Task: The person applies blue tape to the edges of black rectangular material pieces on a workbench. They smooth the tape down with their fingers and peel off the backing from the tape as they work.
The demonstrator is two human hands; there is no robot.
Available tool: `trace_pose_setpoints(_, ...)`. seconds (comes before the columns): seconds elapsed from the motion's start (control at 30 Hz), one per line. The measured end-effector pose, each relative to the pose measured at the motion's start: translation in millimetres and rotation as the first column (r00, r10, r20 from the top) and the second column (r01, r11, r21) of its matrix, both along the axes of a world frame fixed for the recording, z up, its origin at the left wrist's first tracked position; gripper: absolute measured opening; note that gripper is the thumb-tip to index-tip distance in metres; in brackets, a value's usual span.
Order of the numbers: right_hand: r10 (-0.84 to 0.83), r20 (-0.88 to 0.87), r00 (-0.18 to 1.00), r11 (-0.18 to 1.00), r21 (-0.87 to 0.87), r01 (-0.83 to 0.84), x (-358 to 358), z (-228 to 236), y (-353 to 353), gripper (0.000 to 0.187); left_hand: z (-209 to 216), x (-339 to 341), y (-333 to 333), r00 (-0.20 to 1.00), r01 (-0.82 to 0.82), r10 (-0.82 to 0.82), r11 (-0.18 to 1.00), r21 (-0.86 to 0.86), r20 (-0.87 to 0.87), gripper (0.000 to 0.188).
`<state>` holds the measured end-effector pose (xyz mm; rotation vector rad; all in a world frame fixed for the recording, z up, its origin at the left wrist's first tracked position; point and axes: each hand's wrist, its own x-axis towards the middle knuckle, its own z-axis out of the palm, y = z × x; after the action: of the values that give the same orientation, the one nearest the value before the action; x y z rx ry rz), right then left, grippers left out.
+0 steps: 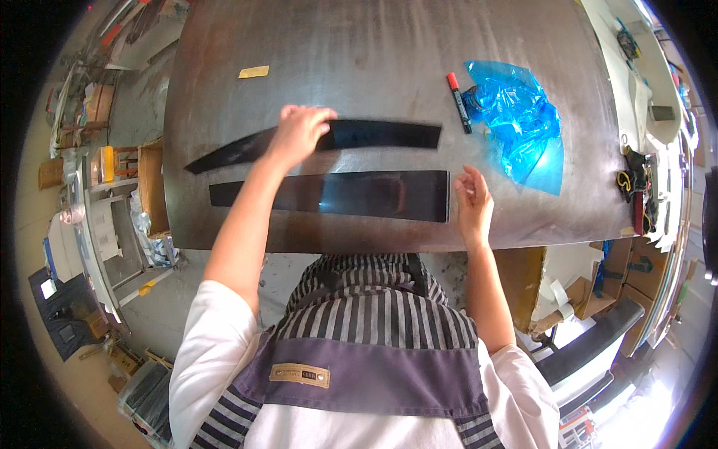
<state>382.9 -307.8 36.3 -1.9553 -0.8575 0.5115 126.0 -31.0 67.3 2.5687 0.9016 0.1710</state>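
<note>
Two long dark glossy strips lie one beyond the other near the front of the metal table. My left hand [301, 136] is closed over the middle of the farther black strip [385, 134], gripping its far edge; its fingertips are partly hidden. That strip appears arched and tapers to a point on the left. Closer to me rests the wider black strip [359, 196], flat on the tabletop and reflecting light. Just off its right end hovers my right hand [475, 200], fingers loosely curled and apart, nothing visible in them.
Crumpled blue plastic film [523, 120] lies at the right, beside a black marker with a red cap [458, 102]. A piece of yellow tape [253, 72] sticks at the far left of the metal table [359, 45]. Hand tools [636, 183] hang along the right edge.
</note>
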Motion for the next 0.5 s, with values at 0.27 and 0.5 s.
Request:
trace_pose_setpoints(0.27,0.151,0.426,0.892,0.901,-0.431,0.053,34.6,-24.8,-34.6,0.024,5.1,39.9,-95.3,0.917,0.397,-0.396,0.918,0.001,0.051,0.076)
trace_pose_setpoints(0.5,0.190,0.413,0.891,0.868,-0.495,0.045,32.8,-30.4,-29.9,0.020,-26.4,34.0,-113.2,0.896,0.434,-0.429,0.900,0.030,-0.115,0.062)
